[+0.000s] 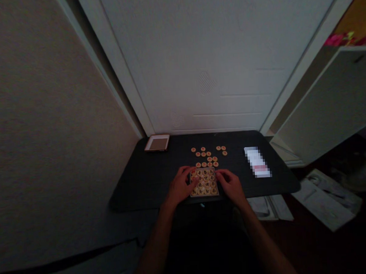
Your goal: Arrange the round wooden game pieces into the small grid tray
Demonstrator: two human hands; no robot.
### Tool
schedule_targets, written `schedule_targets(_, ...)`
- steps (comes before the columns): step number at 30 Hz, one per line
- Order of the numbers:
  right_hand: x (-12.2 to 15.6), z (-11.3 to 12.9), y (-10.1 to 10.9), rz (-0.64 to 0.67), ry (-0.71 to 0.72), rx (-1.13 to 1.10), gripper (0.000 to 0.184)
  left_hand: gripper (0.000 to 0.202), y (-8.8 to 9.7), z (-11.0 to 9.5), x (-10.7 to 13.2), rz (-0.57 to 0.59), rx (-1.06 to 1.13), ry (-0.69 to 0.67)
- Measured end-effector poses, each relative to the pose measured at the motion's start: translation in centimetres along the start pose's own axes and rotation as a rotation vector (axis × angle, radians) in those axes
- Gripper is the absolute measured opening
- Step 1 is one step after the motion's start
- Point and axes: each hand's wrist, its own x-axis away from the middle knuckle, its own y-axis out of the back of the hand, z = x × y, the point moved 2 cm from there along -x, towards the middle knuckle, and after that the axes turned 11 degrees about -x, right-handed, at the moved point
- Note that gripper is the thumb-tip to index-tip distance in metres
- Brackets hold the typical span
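A shallow square box [204,196] stands at the near edge of the dark table, filled with rows of round Chinese chess pieces [206,184]. My left hand [182,185] grips the box's left side, its thumb over the pieces and its fingers at the far left corner. On the opposite side my right hand [232,184] has its curled fingers at the box's right edge, near the far corner. Whether a piece is between those fingertips is hidden. Just beyond the box, several loose chess pieces with red marks [209,159] lie flat on the table.
An open shallow tray or lid [159,144] lies at the table's far left. A pixelated pale rectangular object [257,161] lies on the right. The black table [136,184] stands against a white door [203,62]. Papers and flat packages [327,199] are on the floor at right.
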Motion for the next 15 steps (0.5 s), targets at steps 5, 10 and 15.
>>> schedule_targets(5, -0.02, -0.13, 0.01, -0.004, -0.006, -0.020, 0.035, 0.037, -0.41, 0.52, -0.16, 0.024, -0.027, 0.005)
schedule_targets(10, -0.01, -0.17, 0.00, -0.008, 0.007, -0.029, 0.032, 0.036, -0.69, 0.58, -0.09, -0.013, -0.015, -0.004)
schedule_targets(15, -0.09, -0.20, 0.01, -0.016, 0.044, 0.001, 0.030, 0.038, -0.51, 0.58, -0.03, -0.044, 0.031, -0.029)
